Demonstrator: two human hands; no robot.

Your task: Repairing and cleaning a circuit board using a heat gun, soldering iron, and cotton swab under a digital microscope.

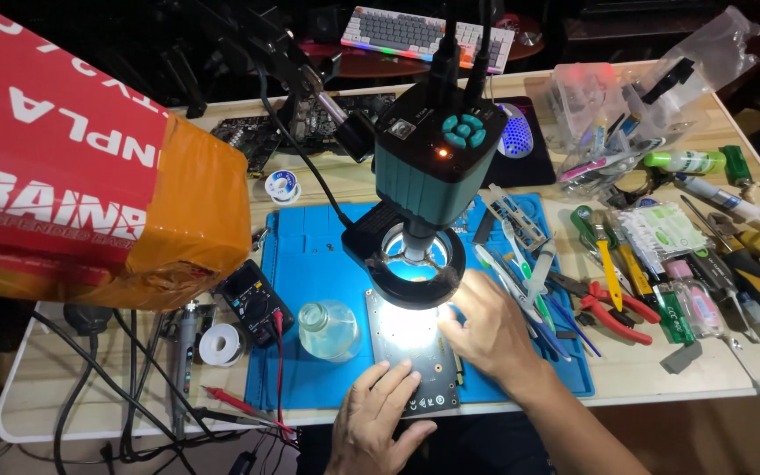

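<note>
1. The left hand [380, 413] lies flat with fingers spread on the near end of the circuit board [415, 356], pressing it down; its grip is apart, clasping nothing.
2. The right hand [485, 330] rests at the board's right edge, fingertips curled to the lit patch; whether they pinch anything I cannot tell.
3. The board lies on the blue mat [318, 264], under the ring light [415, 264] of the teal microscope [428, 149], its near end close to the counter [661, 369] edge.
4. By my judgement, the board is placed and steadied; the glare hides any work done on it.
5. A glass bottle [329, 330] stands just left of the board, a multimeter [255, 303] beyond it.
6. Tweezers [529, 264] and red pliers [613, 308] crowd the right side; bare mat lies behind the bottle, while the front edge leaves little room.
</note>
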